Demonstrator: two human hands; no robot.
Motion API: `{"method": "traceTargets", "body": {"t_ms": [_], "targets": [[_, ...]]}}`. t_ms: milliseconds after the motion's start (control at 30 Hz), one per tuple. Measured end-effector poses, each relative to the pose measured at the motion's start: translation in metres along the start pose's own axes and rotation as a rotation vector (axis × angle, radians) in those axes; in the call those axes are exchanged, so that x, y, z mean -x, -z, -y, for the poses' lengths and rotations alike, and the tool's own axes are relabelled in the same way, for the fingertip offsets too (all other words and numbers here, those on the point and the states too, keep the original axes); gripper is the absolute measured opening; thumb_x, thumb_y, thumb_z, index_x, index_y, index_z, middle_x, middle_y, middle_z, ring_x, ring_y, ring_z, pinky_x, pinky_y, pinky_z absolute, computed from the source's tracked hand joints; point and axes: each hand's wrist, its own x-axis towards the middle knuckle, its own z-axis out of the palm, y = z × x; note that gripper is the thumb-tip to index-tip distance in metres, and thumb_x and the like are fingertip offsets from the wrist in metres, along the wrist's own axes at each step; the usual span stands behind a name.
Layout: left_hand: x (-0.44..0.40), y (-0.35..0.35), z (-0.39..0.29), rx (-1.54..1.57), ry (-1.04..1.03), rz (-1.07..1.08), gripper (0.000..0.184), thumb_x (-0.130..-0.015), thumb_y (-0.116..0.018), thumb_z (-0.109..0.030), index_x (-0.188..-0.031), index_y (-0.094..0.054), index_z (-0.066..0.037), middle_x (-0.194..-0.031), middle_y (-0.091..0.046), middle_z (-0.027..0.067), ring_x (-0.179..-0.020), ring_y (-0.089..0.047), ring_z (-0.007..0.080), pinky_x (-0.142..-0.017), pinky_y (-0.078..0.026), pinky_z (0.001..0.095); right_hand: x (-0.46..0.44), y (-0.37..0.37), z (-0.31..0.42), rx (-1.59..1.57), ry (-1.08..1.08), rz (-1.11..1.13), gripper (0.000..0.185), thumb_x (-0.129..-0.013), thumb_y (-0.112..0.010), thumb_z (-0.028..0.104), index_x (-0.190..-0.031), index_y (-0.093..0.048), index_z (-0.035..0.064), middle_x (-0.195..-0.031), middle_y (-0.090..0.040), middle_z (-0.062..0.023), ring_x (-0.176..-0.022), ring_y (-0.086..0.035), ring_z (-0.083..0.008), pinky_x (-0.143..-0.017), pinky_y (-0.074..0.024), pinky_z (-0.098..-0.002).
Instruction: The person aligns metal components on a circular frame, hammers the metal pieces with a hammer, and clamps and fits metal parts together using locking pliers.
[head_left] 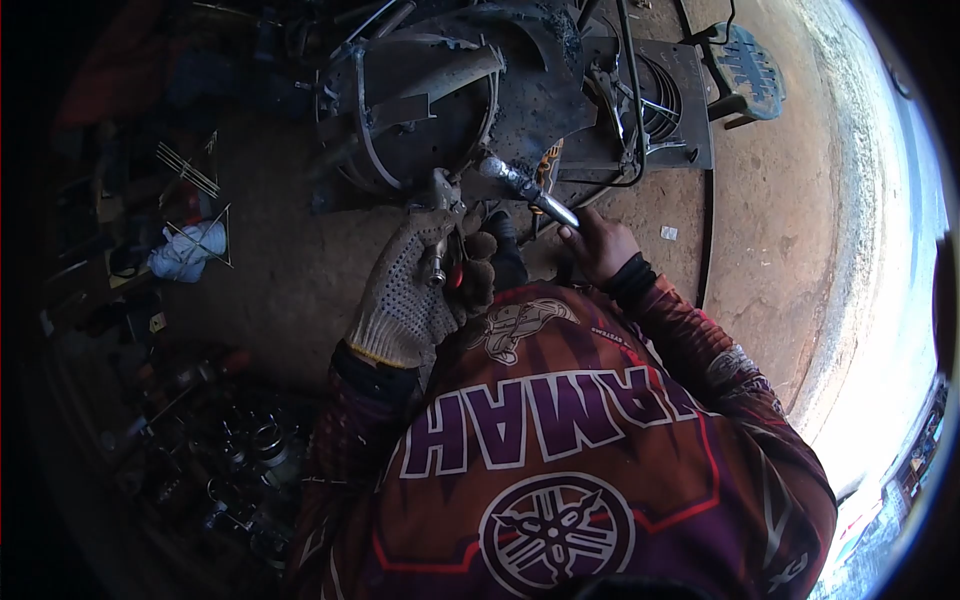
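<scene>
My left hand (405,290), in a dotted knit work glove, is closed around locking pliers (446,192). Their jaws point away from me, at the near rim of a round metal frame (365,120); whether they clamp it I cannot tell. My bare right hand (603,246) grips the shiny handle of a hammer (545,204). The hammer's head lies just right of the plier jaws, close to the frame's rim. A flat metal strip (400,108) and a tapered plate cross the inside of the round frame.
A metal plate with curved slots (655,105) adjoins the frame on the right. Beyond it stands a worn chair (748,75). Thin rods (188,170) and a white bundle (188,252) lie left. Assorted metal parts (265,440) crowd the lower left.
</scene>
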Motion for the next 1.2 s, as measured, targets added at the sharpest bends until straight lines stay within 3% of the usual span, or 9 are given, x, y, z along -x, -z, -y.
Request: {"method": "traceTargets", "body": {"t_ms": [233,367,500,600,833,900,967,1067,1200], "targets": [[0.002,-0.009,0.004,-0.096,-0.045,-0.042,0.04,-0.095,-0.055,-0.038,-0.113,-0.062,-0.003,-0.105,-0.066,0.0135,-0.085,-0.067,0.0251,-0.07,-0.058,0.043,0.0,0.028,0.03,-0.242,-0.092,-0.266,0.036,-0.098,-0.051,0.037,-0.109,-0.056,0.0035,-0.077,-0.063,-0.023,-0.077,-0.064,-0.0433,-0.065,-0.0489,-0.0497],[-0.004,-0.012,0.004,-0.099,-0.035,-0.001,0.035,-0.096,-0.055,-0.037,-0.115,-0.063,-0.009,-0.105,-0.067,0.0118,-0.086,-0.067,0.0242,-0.071,-0.057,0.0411,-0.051,0.048,0.036,0.037,0.068,-0.476,0.038,-0.096,-0.05,0.028,-0.124,-0.051,0.0023,-0.096,-0.064,-0.0256,-0.087,-0.064,-0.0431,-0.075,-0.0514,-0.0493],[-0.009,-0.011,0.01,0.024,0.012,0.147,0.035,-0.096,-0.055,-0.038,-0.113,-0.063,-0.009,-0.108,-0.067,0.0111,-0.09,-0.068,0.0243,-0.073,-0.056,0.039,-0.101,0.064,0.055,0.132,-0.072,-0.304,0.041,-0.094,-0.052,0.022,-0.13,-0.05,0.0017,-0.107,-0.063,-0.0275,-0.096,-0.063,-0.0429,-0.081,-0.0507,-0.0495],[-0.009,-0.017,0.017,0.049,-0.08,0.013,0.033,-0.094,-0.064,-0.034,-0.113,-0.063,-0.008,-0.097,-0.066,0.0085,-0.084,-0.066,0.021,-0.077,-0.056,0.0347,-0.117,0.058,0.062,0.279,-0.058,-0.285,0.044,-0.091,-0.056,0.021,-0.132,-0.05,0.0084,-0.121,-0.057,-0.025,-0.098,-0.062,-0.0446,-0.084,-0.0517,-0.0491],[-0.022,-0.021,0.025,0.33,-0.001,0.332,0.034,-0.096,-0.061,-0.039,-0.107,-0.063,-0.006,-0.094,-0.065,0.0064,-0.084,-0.065,0.0175,-0.08,-0.057,0.0365,-0.099,0.061,0.079,0.472,0.093,-0.286,0.048,-0.09,-0.063,0.035,-0.127,-0.054,0.0061,-0.106,-0.059,-0.0214,-0.09,-0.064,-0.0409,-0.081,-0.0528,-0.045],[-0.023,-0.029,0.026,0.356,-0.049,0.373,0.036,-0.096,-0.06,-0.041,-0.104,-0.062,-0.006,-0.092,-0.065,0.0055,-0.083,-0.065,0.0168,-0.079,-0.058,0.0366,-0.077,0.07,0.103,0.048,0.202,-0.365,0.051,-0.088,-0.062,0.049,-0.115,-0.061,0.0055,-0.098,-0.061,-0.0199,-0.084,-0.064,-0.0366,-0.073,-0.053,-0.0444],[-0.016,-0.043,0.026,0.229,-0.087,0.093,0.045,-0.096,-0.053,-0.051,-0.103,-0.059,-0.007,-0.091,-0.063,0.0038,-0.08,-0.065,0.0159,-0.076,-0.058,0.0348,-0.042,0.085,0.14,-0.336,0.204,-0.066,0.053,-0.088,-0.062,0.053,-0.107,-0.065,0.0036,-0.09,-0.062,-0.0167,-0.075,-0.065,-0.0361,-0.066,-0.0529,-0.043],[-0.023,-0.029,0.028,-0.183,-0.179,0.287,0.053,-0.098,-0.044,-0.057,-0.108,-0.056,-0.007,-0.097,-0.062,0.0037,-0.089,-0.065,0.0153,-0.081,-0.057,0.0323,-0.014,0.093,0.187,0.118,0.339,0.031,0.048,-0.089,-0.062,0.049,-0.102,-0.065,0.0026,-0.086,-0.062,-0.0151,-0.067,-0.064,-0.0353,-0.06,-0.0527,-0.0416],[-0.038,-0.004,0.039,0.124,-0.104,0.373,0.065,-0.095,-0.037,-0.068,-0.122,-0.054,-0.011,-0.109,-0.062,0.0066,-0.097,-0.064,0.018,-0.078,-0.055,0.0299,-0.021,0.079,0.192,0.317,0.346,0.039,0.036,-0.087,-0.068,0.038,-0.105,-0.064,0.007,-0.085,-0.063,-0.0133,-0.067,-0.065,-0.0336,-0.057,-0.0526,-0.0416]]}}
